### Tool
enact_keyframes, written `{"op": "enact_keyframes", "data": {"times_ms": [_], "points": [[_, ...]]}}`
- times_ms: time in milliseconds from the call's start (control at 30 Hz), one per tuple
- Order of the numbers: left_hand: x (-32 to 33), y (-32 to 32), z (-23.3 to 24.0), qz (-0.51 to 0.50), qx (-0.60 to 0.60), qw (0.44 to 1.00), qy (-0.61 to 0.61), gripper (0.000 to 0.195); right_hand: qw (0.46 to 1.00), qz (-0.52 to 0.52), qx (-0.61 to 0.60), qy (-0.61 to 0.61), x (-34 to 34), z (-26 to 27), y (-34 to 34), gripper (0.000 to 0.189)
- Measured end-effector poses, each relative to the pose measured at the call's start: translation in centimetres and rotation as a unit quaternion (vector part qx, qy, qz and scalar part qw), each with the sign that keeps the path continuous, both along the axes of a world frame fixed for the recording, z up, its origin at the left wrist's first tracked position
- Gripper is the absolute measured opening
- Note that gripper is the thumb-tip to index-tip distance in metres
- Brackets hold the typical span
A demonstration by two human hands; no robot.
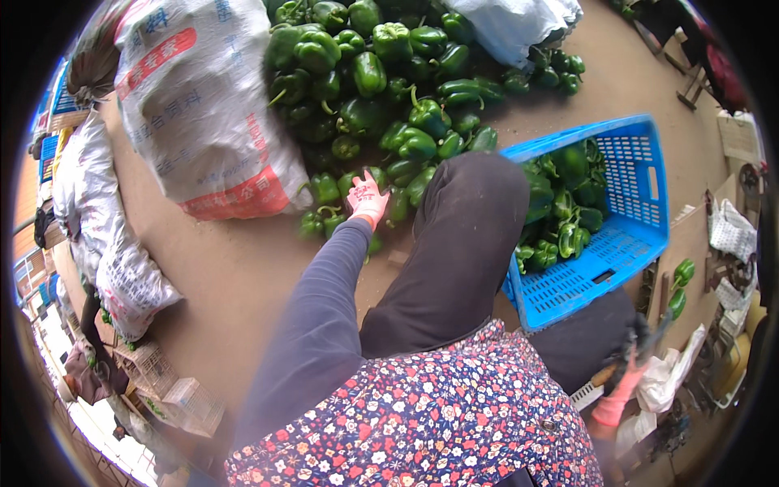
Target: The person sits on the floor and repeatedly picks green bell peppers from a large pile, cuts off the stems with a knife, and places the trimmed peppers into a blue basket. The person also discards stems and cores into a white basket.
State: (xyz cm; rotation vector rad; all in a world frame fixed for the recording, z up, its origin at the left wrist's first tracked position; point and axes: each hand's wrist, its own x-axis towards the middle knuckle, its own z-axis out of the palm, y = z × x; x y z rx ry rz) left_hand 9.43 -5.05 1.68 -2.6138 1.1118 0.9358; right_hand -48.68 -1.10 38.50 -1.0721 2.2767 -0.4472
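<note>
My left hand [367, 196], in a pink and black work glove, reaches into the near edge of a heap of green bell peppers [370, 74]. Its fingers are spread over peppers there; its palm is hidden. At the lower right, my right hand [627, 371], in a like glove, is blurred and closed round what looks like a knife [602, 376], its yellowish handle end sticking out. A grey blade-like part points up towards two green peppers [677, 303]. A blue plastic crate [630, 234] lies tilted beside my knee, its opening towards the heap, with green bell peppers [572, 237] inside.
A big white and red woven sack [207, 122] lies left of the heap, another white sack [100, 243] farther left. A pale bag [517, 24] rests on the heap's far right. White crates [182, 405] and a person [91, 371] are at the lower left.
</note>
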Motion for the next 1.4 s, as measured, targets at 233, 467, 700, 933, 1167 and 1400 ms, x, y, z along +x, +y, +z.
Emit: {"op": "enact_keyframes", "data": {"times_ms": [233, 467, 700, 933, 1167, 1400], "points": [[2.0, -4.3, 0.0, 0.024, 0.024, 0.998, 0.050, 0.081, 0.979, 0.017, 0.149, -0.135, 11.2, -3.3, 5.1, 0.051], [3.5, -2.1, 15.9, 0.054, -0.422, 0.860, 0.282, 0.064, 0.920, 0.188, 0.047, -0.342, 25.5, 1.7, -6.8, 0.062], [-2.8, -6.4, 36.4, -0.138, -0.597, 0.676, 0.410, 0.070, 0.825, 0.452, -0.189, -0.281, 33.1, 1.8, -11.1, 0.092], [-12.6, -7.6, 39.6, -0.035, -0.576, 0.617, 0.535, 0.055, 0.873, 0.336, -0.038, -0.352, 26.1, 0.6, -3.9, 0.085], [-20.3, -4.2, 39.1, -0.072, -0.403, 0.624, 0.665, 0.062, 0.873, 0.335, -0.317, -0.157, 17.9, 3.9, -4.4, 0.082], [-22.1, -2.9, 38.7, -0.084, -0.241, 0.648, 0.717, 0.055, 0.821, 0.263, -0.255, -0.438, 15.5, 3.2, -4.3, 0.054]]}}
